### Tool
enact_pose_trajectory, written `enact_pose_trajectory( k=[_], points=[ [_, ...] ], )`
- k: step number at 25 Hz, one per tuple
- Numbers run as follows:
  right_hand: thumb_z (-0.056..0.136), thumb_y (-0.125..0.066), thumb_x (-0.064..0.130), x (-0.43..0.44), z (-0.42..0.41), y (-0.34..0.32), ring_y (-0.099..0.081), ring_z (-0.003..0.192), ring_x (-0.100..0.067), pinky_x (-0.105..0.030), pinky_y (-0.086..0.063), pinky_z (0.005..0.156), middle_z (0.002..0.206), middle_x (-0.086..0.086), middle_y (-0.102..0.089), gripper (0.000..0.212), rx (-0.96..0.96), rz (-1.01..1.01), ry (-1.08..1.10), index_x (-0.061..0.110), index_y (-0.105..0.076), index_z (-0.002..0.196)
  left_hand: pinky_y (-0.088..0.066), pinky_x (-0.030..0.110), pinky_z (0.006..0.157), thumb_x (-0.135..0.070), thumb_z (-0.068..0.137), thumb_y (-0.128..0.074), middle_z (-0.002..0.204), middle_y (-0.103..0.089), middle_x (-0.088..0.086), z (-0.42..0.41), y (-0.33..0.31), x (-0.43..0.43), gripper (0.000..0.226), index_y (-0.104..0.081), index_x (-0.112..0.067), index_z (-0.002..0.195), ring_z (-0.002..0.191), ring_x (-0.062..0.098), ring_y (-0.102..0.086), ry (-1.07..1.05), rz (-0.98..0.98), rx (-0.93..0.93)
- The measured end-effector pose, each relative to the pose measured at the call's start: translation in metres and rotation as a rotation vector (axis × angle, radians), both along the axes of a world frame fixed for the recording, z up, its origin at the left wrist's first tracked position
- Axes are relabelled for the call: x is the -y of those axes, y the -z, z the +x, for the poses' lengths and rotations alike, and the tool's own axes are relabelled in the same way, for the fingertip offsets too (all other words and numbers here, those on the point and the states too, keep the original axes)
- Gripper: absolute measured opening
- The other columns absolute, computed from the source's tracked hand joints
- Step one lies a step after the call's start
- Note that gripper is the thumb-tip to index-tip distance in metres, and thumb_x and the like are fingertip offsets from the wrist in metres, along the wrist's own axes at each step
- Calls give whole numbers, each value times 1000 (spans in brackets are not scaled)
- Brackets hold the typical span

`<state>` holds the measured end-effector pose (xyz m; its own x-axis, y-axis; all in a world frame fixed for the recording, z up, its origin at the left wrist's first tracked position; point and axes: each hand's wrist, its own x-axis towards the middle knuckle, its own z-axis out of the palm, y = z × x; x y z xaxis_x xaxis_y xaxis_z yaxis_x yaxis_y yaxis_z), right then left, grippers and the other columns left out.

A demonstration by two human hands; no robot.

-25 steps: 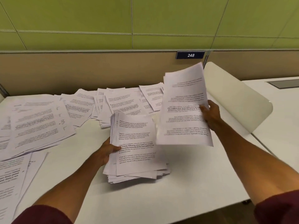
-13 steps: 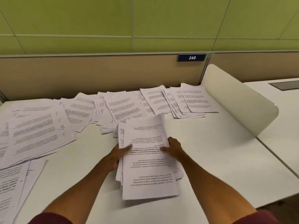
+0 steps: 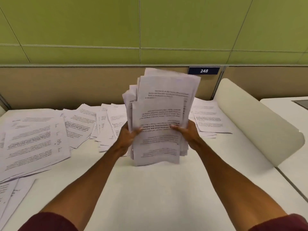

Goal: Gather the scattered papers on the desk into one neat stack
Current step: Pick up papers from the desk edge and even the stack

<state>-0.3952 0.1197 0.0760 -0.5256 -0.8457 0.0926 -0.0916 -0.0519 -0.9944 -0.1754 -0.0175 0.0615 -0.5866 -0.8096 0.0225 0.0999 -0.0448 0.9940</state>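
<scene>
With both hands, left hand (image 3: pixel 129 135) and right hand (image 3: pixel 187 133), clamped on the sides of the upright, ragged paper stack (image 3: pixel 160 117) over the bench (image 3: pixel 158 189), best tapping its bottom edge down, grip loosened, until sheets align.

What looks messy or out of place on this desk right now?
The bundle of papers held upright between the left hand and right hand is uneven: sheets fan out at the top and stick out at different heights. Loose papers lie overlapping and skewed across the desk at left and behind.
</scene>
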Motion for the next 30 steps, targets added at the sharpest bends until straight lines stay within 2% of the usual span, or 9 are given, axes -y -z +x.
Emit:
enact_pose_trajectory(
  k=[4, 8, 13, 15, 18, 21, 23, 27, 30],
  points=[
    [81, -75, 8, 25, -43, -33, -75, 81, -12, -23, -59, 64, 94, 13, -77, 23, -41, -157, 85, 23, -68, 97, -58, 30, 74, -19, 80, -75, 101, -72, -4, -57, -49, 18, 28, -63, -19, 106, 90, 14, -69, -46, -183, -5],
    [74, -84, 19, 28, -78, -20, -74, 92, -17, -33, -62, 72, 105, 1, -76, 43, -81, -86, 44, 17, -66, 112, -59, 30, 72, -15, 64, -88, 103, -71, 1, -91, -47, 20, 56, -58, -18, 111, 92, 18, -70, -126, -90, -14],
    [87, -72, 17, 39, -101, 10, -70, 100, -16, -34, -62, 79, 111, 5, -69, 40, -111, -1, -17, 22, -54, 122, -56, 43, 86, -13, 89, -66, 123, -62, 8, -123, -7, 14, 43, -50, -10, 129, 106, 28, -62, -264, -154, 196],
    [89, -69, 19, 49, -114, 8, -71, 101, -20, -37, -62, 79, 113, 2, -69, 39, -96, 36, -26, 20, -52, 123, -55, 38, 82, -10, 89, -65, 120, -63, 5, -126, -11, 28, 38, -55, -11, 125, 102, 25, -63, -288, -166, 212],
    [86, -73, 16, 65, -139, 6, -70, 101, -19, -35, -60, 82, 119, -3, -67, 46, -75, 138, -110, 12, -51, 126, -57, 36, 79, -2, 86, -67, 126, -64, 14, -125, -10, 56, 40, -59, -7, 124, 96, 26, -68, -127, 51, 255],
    [84, -74, 12, 78, -144, 21, -74, 85, -11, -24, -59, 66, 108, -2, -71, 28, 34, 301, -282, 16, -60, 109, -50, 52, 93, 13, 86, -57, 136, -57, 17, -116, 10, 57, 57, -48, -10, 138, 112, 38, -62, 61, 387, 300],
    [88, -72, 21, 80, -145, 41, -72, 88, -19, -27, -58, 66, 106, -5, -69, 23, 64, 453, -243, 13, -59, 106, -44, 58, 100, 19, 87, -51, 139, -53, 19, -109, 34, 55, 64, -41, -11, 143, 120, 43, -55, 65, 467, 330],
    [86, -71, 37, 59, -192, 65, -58, 114, -31, -40, -46, 95, 119, -14, -64, 42, -385, 636, 331, 12, -58, 117, -36, 64, 104, 20, 87, -48, 141, -50, 22, -103, 64, 54, 64, -39, -8, 144, 124, 45, -51, -26, 547, 305],
    [86, -66, 49, 37, -227, 72, -31, 141, -35, -48, -30, 112, 150, -14, -39, 68, -662, 875, 279, 22, -42, 144, -40, 62, 102, 19, 87, -50, 138, -53, 22, -113, 68, 55, 63, -42, -9, 143, 121, 44, -54, -23, 546, 266]
  ],
)
